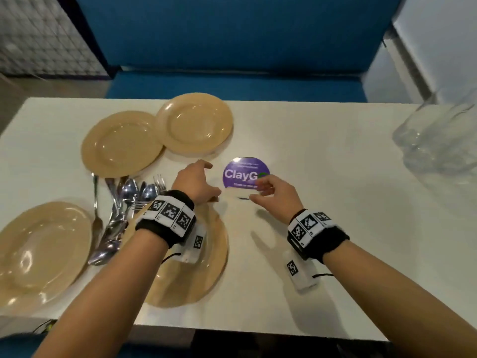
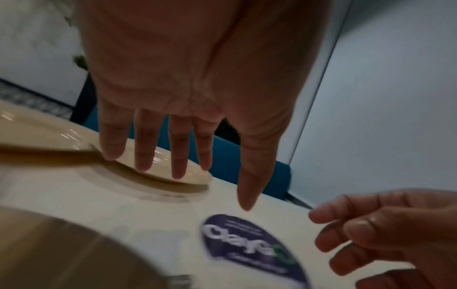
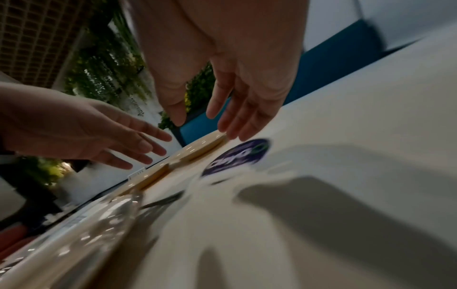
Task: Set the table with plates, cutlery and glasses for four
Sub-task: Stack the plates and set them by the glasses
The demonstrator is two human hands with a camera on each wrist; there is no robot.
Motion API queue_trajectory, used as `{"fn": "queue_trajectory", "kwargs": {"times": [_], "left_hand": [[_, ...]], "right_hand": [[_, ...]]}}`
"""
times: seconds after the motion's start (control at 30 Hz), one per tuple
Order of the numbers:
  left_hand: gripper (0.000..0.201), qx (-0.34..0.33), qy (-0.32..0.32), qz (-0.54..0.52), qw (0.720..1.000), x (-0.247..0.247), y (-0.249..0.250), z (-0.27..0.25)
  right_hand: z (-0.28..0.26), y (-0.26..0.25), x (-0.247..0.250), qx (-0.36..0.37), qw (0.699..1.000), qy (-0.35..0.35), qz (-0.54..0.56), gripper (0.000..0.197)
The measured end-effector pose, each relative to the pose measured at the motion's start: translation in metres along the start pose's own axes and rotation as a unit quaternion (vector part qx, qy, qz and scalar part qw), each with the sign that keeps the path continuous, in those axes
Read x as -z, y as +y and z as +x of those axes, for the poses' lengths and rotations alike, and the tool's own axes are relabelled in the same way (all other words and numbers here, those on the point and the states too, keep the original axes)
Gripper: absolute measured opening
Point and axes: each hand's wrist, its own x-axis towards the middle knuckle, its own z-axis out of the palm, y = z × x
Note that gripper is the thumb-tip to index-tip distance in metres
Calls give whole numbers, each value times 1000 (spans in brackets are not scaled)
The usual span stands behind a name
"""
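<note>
Four tan plates [image 1: 121, 143] lie bunched on the table's [image 1: 322, 177] left by the cutlery pile [image 1: 121, 210], glasses [image 1: 438, 140] far right, so both empty, loose-fingered hands [image 1: 196, 182] probably reach to spread them.

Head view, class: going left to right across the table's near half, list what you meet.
Near-left plate → cutlery pile → plate under the left wrist → left hand → purple sticker → right hand → glasses.
</note>
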Motion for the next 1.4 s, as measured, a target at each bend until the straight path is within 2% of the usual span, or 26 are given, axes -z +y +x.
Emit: {"fn": "queue_trajectory", "kwargs": {"times": [0.07,0.17,0.23,0.3,0.43,0.53,0.6,0.67,0.73,0.8,0.93,1.0,1.07,1.17,1.27,1.33,1.4], "left_hand": [[69,17,-30,60,998,20,-42,-4],[66,21,-76,73,994,35,-84,-9],[63,8,-101,73,992,37,-101,-10],[61,-8,-104,59,993,40,-112,-10],[58,-8,-47,-18,999,62,-120,-3],[39,0,-26,-91,996,77,-130,11],[22,17,-14,-214,977,84,-137,20],[14,41,15,-317,947,90,-141,26],[16,69,54,-377,922,96,-147,31],[22,101,88,-405,904,99,-155,36],[30,130,108,-433,885,101,-166,45],[27,136,115,-436,882,100,-169,48],[29,138,123,-427,885,97,-171,51],[37,138,152,-438,875,91,-176,58],[31,141,174,-455,862,89,-172,65],[30,145,172,-456,861,89,-166,71],[34,137,160,-468,858,91,-158,76]], "right_hand": [[-2,-17,-48,-30,997,-50,-59,35],[-5,-27,-93,-82,977,-102,-169,35],[-6,-30,-102,-94,966,-117,-212,15],[-4,-32,-98,-93,965,-126,-210,20],[20,-44,-63,-86,987,-49,-123,27],[44,-64,-46,-54,997,9,-55,22],[64,-79,-45,-50,998,38,-17,31],[88,-92,-48,-85,993,58,50,43],[112,-102,-54,-162,975,60,143,42],[134,-106,-61,-219,960,50,169,36],[164,-97,-80,-243,962,-21,124,28],[171,-91,-85,-241,957,-28,157,39],[174,-89,-82,-238,951,9,195,42],[179,-88,-64,-220,945,117,210,42],[179,-90,-47,-204,914,222,273,40],[168,-98,-48,-186,908,243,285,33],[163,-106,-61,-169,933,212,235,26]]}}
